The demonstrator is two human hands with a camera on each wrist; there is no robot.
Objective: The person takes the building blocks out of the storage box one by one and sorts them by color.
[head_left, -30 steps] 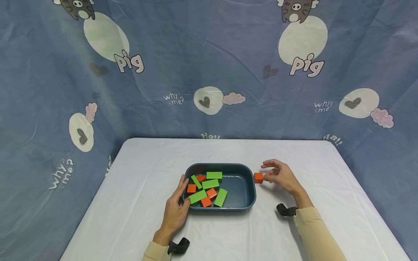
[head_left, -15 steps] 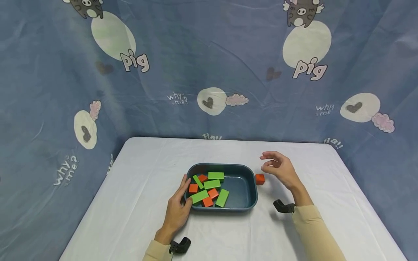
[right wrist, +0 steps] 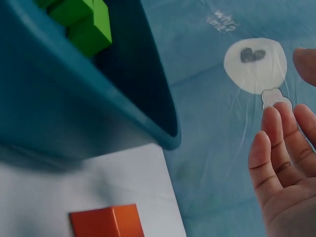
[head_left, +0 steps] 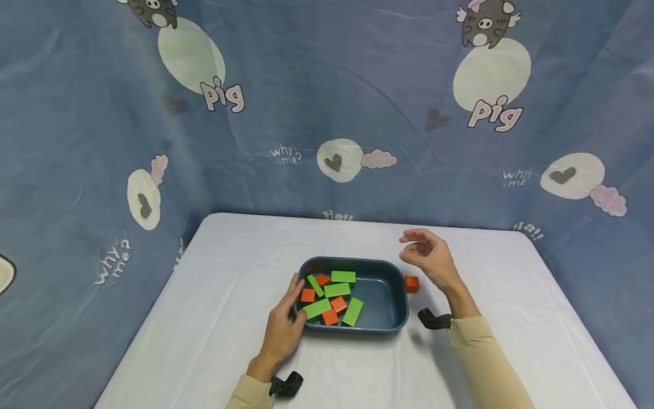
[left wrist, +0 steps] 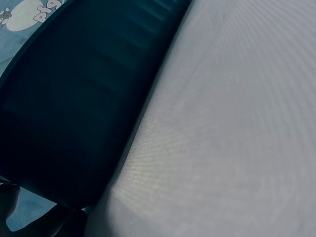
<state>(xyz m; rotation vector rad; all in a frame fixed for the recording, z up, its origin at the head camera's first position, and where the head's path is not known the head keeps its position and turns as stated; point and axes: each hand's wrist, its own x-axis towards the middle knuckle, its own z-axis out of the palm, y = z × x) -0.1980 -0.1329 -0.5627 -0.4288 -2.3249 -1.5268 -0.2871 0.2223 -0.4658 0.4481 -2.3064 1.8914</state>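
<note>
In the head view a dark blue tray (head_left: 382, 301) stands on the table, with several green blocks (head_left: 337, 289) and orange blocks (head_left: 338, 304) gathered in its left half. My left hand (head_left: 284, 326) rests against the tray's left end, fingers extended along the rim and thumb near the front corner. In the left wrist view only dark fingers (left wrist: 44, 222) show at the tray's corner. Beside the tray's right end lies a single orange block (head_left: 411, 284). Above and behind it is my right hand (head_left: 431, 258), raised with loosely bent fingers and holding nothing.
A white cloth (head_left: 245, 255) covers the table. Behind it hangs a blue patterned curtain (head_left: 286, 79). Each wrist carries a black camera mount, such as the right one (head_left: 434, 320).
My right hand has let go of the orange block beside the tray, then risen and drifted left. My left hand stays at the tray's end. The head view has shifted slightly.
</note>
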